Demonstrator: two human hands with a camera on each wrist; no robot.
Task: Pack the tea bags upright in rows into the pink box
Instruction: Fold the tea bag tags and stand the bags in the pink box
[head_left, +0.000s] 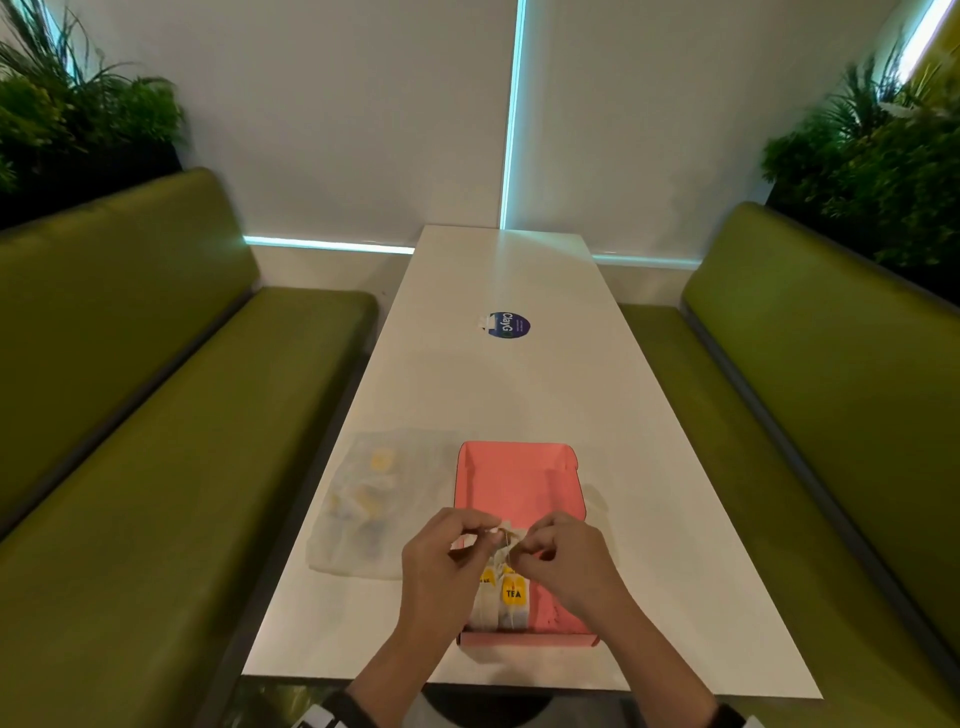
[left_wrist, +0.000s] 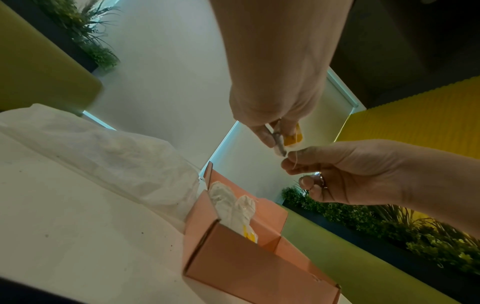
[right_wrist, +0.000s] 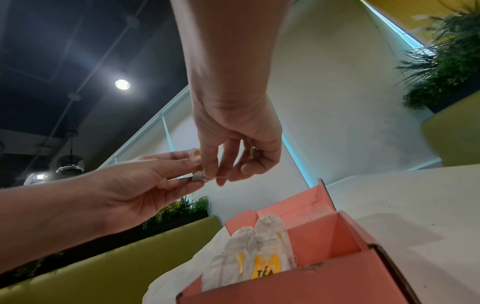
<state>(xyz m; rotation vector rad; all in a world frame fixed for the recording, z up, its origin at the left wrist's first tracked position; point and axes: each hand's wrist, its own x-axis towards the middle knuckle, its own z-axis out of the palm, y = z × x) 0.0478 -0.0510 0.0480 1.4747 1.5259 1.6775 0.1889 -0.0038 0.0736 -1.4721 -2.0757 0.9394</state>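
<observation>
Above the box (head_left: 519, 483), our left hand (head_left: 441, 561) pinches a tea bag (head_left: 506, 538) while our right hand (head_left: 566, 564) pinches its string. We judge the string is being tidied; next, stand this bag beside the bags (head_left: 501, 603) at the box's 7 o'clock corner.

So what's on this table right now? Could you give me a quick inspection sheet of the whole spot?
Surface: white table, a round blue sticker stuck mid-way.
Job's things: open pink box at the near edge, a few tea bags standing at its near-left corner; one more tea bag held above it.
Clutter: clear plastic bag of tea bags left of the box.
Hands: left hand holds the raised bag; right hand pinches its string.
Cables: nothing seen.
Surroundings: green benches both sides, plants behind, white wall.
</observation>
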